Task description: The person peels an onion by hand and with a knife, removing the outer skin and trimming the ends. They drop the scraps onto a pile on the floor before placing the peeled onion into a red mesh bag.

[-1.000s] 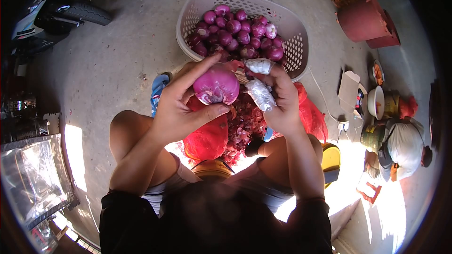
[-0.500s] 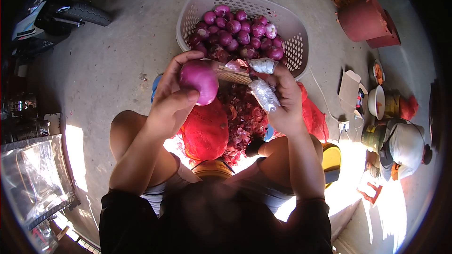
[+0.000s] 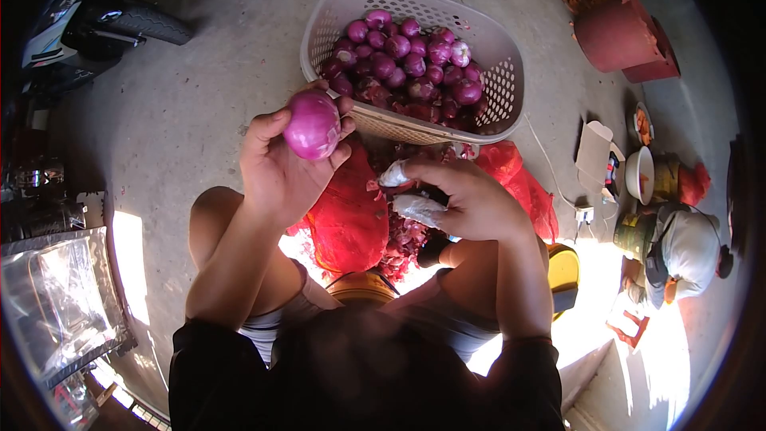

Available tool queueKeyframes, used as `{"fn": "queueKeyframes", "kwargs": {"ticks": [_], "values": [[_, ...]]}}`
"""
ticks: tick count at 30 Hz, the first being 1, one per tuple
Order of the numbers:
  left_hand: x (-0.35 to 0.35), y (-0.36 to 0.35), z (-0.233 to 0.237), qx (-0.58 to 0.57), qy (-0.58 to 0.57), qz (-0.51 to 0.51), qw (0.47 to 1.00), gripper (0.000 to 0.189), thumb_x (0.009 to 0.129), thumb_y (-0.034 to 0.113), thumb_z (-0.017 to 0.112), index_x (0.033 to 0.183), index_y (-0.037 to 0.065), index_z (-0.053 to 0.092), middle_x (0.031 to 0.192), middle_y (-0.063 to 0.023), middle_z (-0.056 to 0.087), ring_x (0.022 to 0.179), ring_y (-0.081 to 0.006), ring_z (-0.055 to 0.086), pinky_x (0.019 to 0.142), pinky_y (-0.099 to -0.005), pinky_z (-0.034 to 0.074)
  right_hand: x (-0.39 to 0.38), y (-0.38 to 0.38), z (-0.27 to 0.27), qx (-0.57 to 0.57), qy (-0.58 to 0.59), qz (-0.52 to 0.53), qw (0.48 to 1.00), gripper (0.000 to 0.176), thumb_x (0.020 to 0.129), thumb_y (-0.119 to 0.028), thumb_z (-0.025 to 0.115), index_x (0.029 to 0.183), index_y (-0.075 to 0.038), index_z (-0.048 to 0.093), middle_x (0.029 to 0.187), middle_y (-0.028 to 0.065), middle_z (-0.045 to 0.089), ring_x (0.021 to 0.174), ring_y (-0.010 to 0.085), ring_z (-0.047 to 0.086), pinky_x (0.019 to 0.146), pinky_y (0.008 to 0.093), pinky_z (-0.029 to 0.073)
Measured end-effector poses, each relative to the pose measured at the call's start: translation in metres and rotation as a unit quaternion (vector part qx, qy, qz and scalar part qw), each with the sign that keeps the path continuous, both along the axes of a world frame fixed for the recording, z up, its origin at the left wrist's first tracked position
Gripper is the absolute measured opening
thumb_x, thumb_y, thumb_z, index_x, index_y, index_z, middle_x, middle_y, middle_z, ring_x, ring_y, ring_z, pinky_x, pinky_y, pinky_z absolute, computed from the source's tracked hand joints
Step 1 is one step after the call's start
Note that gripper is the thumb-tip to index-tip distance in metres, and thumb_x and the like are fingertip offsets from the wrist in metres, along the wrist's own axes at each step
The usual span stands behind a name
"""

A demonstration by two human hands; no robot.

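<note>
A smooth purple-red onion is held up in my left hand, fingers and thumb closed around it. Lower and to the right is my right hand, its thumb and index finger wrapped in silvery-white covering. Those fingers are bent toward each other, with something dark between them that I cannot make out. A scrap of reddish skin shows by the wrapped index tip. Below lie loose onion skins, beside a red mesh bag. Beyond my hands, a pale plastic basket holds several purple onions.
More red mesh lies right of the skins, near a yellow object. Further right are an open cardboard box, a white bowl and a red tub. Another person sits at the right. A motorbike wheel stands upper left.
My left hand has turned palm-up and shifted slightly left with the onion. My right hand has dropped down and left, away from the basket edge, and the skin near its fingers has moved down.
</note>
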State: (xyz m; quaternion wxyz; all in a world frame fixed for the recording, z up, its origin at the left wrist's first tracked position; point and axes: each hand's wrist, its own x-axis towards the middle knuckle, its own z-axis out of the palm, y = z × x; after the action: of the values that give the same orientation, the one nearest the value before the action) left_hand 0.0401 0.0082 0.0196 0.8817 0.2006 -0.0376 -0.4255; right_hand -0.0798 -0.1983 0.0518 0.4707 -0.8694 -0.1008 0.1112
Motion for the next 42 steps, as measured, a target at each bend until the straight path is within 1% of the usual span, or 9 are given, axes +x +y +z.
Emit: {"fn": "queueKeyframes", "kwargs": {"ticks": [7,13,25,29,32,34,37,39,42], "values": [[0.0,-0.004,0.008,0.057,0.013,0.0,0.998,0.044,0.088,0.039,0.048,0.117,0.006,0.05,0.115,-0.0134,0.057,0.099,-0.0226,0.057,0.079,-0.0323,0.046,-0.004,0.004,-0.001,-0.266,0.127,-0.017,0.955,0.054,0.083,-0.036,0.06,0.129,-0.014,0.042,0.073,0.0174,0.063,0.067,0.0343,0.062,0.06,0.0461,0.047],[0.004,-0.024,-0.009,0.172,-0.001,0.021,0.985,0.035,0.086,0.033,0.058,0.11,0.008,0.051,0.101,-0.0063,0.059,0.093,-0.0211,0.058,0.079,-0.0308,0.046,-0.004,0.001,-0.004,-0.278,0.16,-0.02,0.947,0.055,0.084,-0.034,0.059,0.131,-0.012,0.038,0.07,0.019,0.062,0.067,0.0359,0.062,0.057,0.0471,0.045],[0.022,-0.088,-0.037,0.162,-0.14,0.043,0.976,0.063,0.088,0.028,0.056,0.139,0.01,0.023,0.138,-0.0085,0.031,0.12,-0.0261,0.041,0.1,-0.0436,0.035,-0.011,-0.003,-0.022,-0.248,0.041,-0.012,0.968,0.044,0.087,-0.031,0.054,0.125,-0.012,0.043,0.076,0.0148,0.064,0.07,0.0349,0.062,0.061,0.046,0.046],[-0.002,-0.068,-0.036,0.359,-0.552,0.046,0.751,0.053,0.091,0.017,0.052,0.137,0.006,0.028,0.137,-0.0159,0.037,0.124,-0.0288,0.041,0.099,-0.0406,0.038,-0.012,-0.005,-0.019,-0.269,0.035,-0.031,0.962,0.052,0.087,-0.033,0.053,0.131,-0.01,0.039,0.073,0.0182,0.062,0.068,0.0349,0.062,0.061,0.0459,0.047],[0.002,-0.039,-0.048,0.477,-0.542,-0.257,0.642,0.051,0.086,0.023,0.06,0.129,0.004,0.04,0.126,-0.0165,0.051,0.111,-0.0267,0.054,0.093,-0.0379,0.044,-0.013,-0.008,-0.017,-0.299,0.05,-0.05,0.952,0.06,0.086,-0.035,0.055,0.136,-0.008,0.034,0.07,0.0201,0.061,0.066,0.0348,0.062,0.06,0.046,0.047],[-0.007,-0.026,-0.048,0.577,-0.619,-0.366,0.387,0.055,0.079,0.031,0.067,0.123,0.004,0.048,0.116,-0.0164,0.058,0.103,-0.024,0.06,0.087,-0.0381,0.047,-0.014,-0.01,-0.02,-0.304,0.034,-0.049,0.951,0.063,0.085,-0.035,0.056,0.137,-0.007,0.032,0.067,0.0207,0.061,0.064,0.0347,0.062,0.058,0.046,0.047],[-0.02,-0.009,-0.126,0.573,-0.581,-0.526,0.239,0.066,0.073,0.04,0.07,0.124,0.006,0.048,0.118,-0.0197,0.056,0.105,-0.027,0.059,0.085,-0.0429,0.048,-0.014,-0.009,-0.017,-0.315,0.046,-0.048,0.947,0.061,0.085,-0.036,0.056,0.135,-0.008,0.035,0.066,0.0196,0.061,0.064,0.0345,0.062,0.058,0.0459,0.047],[-0.037,0.021,-0.175,0.604,-0.651,-0.447,0.109,0.06,0.075,0.039,0.066,0.125,0.01,0.049,0.116,-0.0216,0.056,0.1,-0.0295,0.06,0.081,-0.0436,0.049,-0.014,-0.009,-0.016,-0.312,0.053,-0.041,0.948,0.06,0.085,-0.036,0.056,0.135,-0.008,0.036,0.067,0.019,0.061,0.064,0.0343,0.062,0.059,0.0459,0.047],[-0.045,0.079,-0.244,0.631,-0.719,-0.289,0.039,0.05,0.077,0.034,0.062,0.122,0.016,0.051,0.113,-0.0229,0.056,0.097,-0.0313,0.06,0.075,-0.0444,0.05,-0.016,-0.01,-0.022,-0.294,0.053,-0.039,0.954,0.057,0.086,-0.035,0.055,0.133,-0.009,0.038,0.068,0.0176,0.062,0.066,0.0343,0.062,0.06,0.0462,0.047]]}}
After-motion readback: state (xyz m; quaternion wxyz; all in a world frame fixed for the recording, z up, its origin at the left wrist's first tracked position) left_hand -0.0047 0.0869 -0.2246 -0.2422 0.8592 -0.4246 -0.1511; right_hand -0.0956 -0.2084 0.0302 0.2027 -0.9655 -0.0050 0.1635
